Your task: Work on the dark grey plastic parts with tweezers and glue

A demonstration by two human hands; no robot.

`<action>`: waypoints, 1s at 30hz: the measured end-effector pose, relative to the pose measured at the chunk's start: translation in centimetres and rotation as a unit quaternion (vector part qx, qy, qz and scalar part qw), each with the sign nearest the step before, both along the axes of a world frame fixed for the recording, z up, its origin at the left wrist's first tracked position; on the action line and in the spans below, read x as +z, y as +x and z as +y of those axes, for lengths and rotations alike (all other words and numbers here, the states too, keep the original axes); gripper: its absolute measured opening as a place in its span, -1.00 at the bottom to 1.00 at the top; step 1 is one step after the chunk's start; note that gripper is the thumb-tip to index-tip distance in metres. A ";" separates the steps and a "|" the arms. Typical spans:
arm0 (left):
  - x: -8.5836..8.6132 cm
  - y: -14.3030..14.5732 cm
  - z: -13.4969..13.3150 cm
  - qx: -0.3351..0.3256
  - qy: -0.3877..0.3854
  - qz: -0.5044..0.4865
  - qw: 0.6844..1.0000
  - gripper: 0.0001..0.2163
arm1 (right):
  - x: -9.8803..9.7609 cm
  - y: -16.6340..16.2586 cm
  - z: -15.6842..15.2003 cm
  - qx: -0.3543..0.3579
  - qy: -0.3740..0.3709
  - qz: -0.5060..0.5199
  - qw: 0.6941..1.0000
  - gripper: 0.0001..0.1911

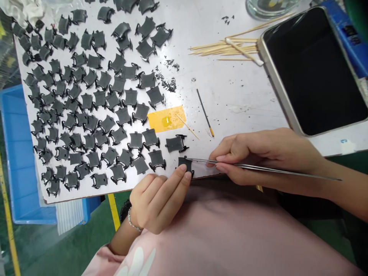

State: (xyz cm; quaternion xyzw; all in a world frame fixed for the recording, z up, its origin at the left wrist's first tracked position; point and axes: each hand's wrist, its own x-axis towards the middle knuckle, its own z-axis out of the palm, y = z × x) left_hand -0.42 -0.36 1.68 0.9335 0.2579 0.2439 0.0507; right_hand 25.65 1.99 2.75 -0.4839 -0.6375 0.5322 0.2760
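My right hand [244,157] is closed round a pair of metal tweezers [264,168], held nearly level. The tweezers' tips reach the upper edge of a small dark grey plastic part [184,161] with a black clip-like end. On that part, at the table's front edge, are the fingertips of my left hand [161,199], gripping it; the thumb is hidden. Just above lies a similar part [174,144]. Beyond it are a yellow tape piece [155,120] with a glossy drop on it, a broken toothpick [188,126] and a thin dark stick [204,109] with a yellow end.
Many like grey parts [99,99] cover the left of the white table [218,15]. Small black scraps [169,84] lie mid-table. Toothpicks [224,48], a cotton swab [244,51], a phone [313,69] and a glass dish [271,9] sit right. A blue bin [13,153] stands below left.
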 end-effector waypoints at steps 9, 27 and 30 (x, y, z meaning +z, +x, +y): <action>-0.3 0.0 0.1 -0.005 0.006 -0.002 1.000 -0.79 | 0.0 0.2 0.3 0.010 -0.011 0.023 1.000 -0.76; 0.3 -0.2 0.0 -0.004 -0.007 0.026 1.000 -0.79 | 0.0 0.1 0.3 0.002 -0.039 0.032 0.999 -0.75; 0.0 -0.1 0.2 -0.011 0.007 0.015 1.000 -0.79 | 0.0 0.0 0.3 -0.001 -0.043 0.042 0.998 -0.74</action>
